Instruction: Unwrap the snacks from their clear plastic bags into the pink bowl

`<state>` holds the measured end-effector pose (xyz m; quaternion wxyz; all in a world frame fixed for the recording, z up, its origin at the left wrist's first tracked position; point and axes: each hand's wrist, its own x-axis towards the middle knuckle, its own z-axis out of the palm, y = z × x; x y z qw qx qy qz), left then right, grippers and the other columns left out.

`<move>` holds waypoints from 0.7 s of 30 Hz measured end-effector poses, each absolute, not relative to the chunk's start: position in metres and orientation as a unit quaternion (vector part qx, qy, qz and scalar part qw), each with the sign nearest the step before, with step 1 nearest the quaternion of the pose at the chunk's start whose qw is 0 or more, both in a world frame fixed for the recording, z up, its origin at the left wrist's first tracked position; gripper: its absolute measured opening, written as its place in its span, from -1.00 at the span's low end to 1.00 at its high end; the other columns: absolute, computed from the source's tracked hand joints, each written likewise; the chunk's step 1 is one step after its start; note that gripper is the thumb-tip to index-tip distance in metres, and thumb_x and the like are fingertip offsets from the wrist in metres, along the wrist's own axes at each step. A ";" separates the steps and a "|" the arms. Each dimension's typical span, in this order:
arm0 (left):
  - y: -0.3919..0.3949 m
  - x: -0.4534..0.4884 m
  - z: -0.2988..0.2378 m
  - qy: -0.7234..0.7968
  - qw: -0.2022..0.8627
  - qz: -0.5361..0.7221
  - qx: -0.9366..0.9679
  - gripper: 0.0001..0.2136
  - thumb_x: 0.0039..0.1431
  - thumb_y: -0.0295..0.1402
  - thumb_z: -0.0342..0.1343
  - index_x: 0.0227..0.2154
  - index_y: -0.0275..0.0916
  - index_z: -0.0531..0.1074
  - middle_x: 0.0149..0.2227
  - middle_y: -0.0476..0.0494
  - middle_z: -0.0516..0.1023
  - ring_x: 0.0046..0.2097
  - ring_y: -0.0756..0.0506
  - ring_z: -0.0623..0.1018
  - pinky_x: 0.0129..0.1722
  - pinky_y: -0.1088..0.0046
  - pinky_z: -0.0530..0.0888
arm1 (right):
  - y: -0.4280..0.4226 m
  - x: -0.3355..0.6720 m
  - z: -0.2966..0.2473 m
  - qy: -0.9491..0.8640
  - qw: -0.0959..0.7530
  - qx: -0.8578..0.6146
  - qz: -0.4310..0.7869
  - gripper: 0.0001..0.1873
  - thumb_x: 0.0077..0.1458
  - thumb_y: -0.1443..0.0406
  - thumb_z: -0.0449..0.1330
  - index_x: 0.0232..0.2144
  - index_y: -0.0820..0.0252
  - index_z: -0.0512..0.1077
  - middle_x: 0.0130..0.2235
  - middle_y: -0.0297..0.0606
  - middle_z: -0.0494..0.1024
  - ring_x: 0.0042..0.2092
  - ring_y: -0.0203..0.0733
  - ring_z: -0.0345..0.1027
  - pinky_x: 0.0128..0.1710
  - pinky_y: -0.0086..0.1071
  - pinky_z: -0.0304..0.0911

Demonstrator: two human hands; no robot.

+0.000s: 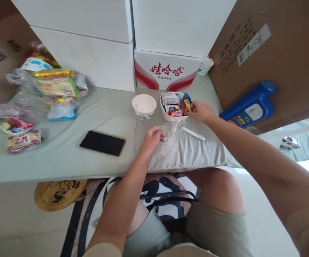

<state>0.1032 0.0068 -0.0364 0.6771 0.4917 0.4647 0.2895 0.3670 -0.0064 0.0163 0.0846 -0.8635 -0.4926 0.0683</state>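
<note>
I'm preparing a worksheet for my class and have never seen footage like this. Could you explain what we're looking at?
There is no machine here: a person works with two bare hands. The single picture comes from a camera worn on the person's head, looking forward and down, so the forearms reach in from below.

On the cloth-covered surface lie a dark phone, a heap of wrapped packets, a paper bowl and a white-handled item.

The left hand holds clear plastic. The right hand is at the edge of a white bowl filled with snack packets; whether it grips one is unclear.
</note>
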 end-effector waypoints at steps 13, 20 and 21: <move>0.018 0.091 -0.043 0.336 0.653 0.237 0.636 -0.84 0.10 -0.39 0.09 -0.58 -0.23 0.39 -0.57 0.04 0.43 -0.52 0.04 0.46 -0.45 0.53 0.35 | -0.063 0.323 0.018 -0.716 0.250 -0.644 0.099 -0.04 -0.02 0.20 0.22 0.39 0.22 0.02 0.39 0.08 0.19 0.40 0.18 0.07 0.34 0.05 0.08; 0.015 0.094 -0.051 0.317 0.656 0.161 0.666 -0.87 0.02 -0.38 0.20 -0.58 -0.25 0.44 -0.57 -0.02 0.48 -0.52 0.03 0.45 -0.50 0.55 0.34 | -0.064 0.289 0.025 -0.759 0.225 -0.576 0.205 -0.66 0.05 0.26 0.19 -0.07 0.08 0.46 -0.41 -0.33 0.46 -0.27 -0.12 0.42 -0.11 -0.22 0.34; 0.015 0.093 -0.049 0.333 0.652 0.174 0.659 -0.85 0.05 -0.36 0.20 -0.58 -0.25 0.43 -0.57 -0.02 0.48 -0.53 0.03 0.46 -0.51 0.56 0.34 | -0.073 0.289 0.026 -0.754 0.237 -0.579 0.201 -0.85 0.09 0.26 0.16 -0.25 0.08 0.46 -0.45 -0.33 0.42 -0.34 -0.17 0.37 -0.21 -0.28 0.32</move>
